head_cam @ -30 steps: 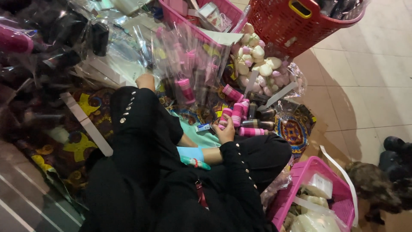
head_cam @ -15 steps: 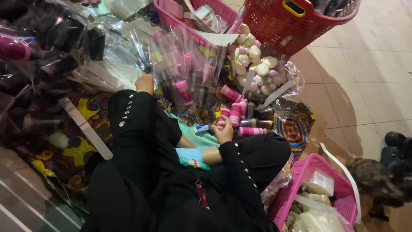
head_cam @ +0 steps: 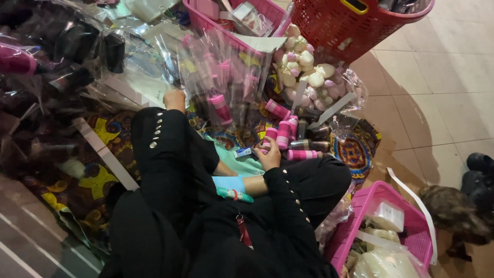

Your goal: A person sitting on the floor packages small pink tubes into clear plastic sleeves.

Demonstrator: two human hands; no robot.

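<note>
I sit on the floor in black sleeves with silver studs. My left hand reaches forward and rests against a clear plastic bag holding pink bottles; its fingers are hidden. Closer in, my right hand is curled around the base of a small pink bottle, which stands among several pink and dark bottles on a patterned cloth. A small white and blue tube lies on teal fabric just left of that hand.
A red basket and a pink basket stand ahead, with a bag of pale round items between them. Another pink basket sits at my right. Bags of dark bottles pile up on the left. Dark shoes lie on the tiles.
The view has drifted slightly. Both hands stay where they were, left at the clear bag and right at the pink bottles.
</note>
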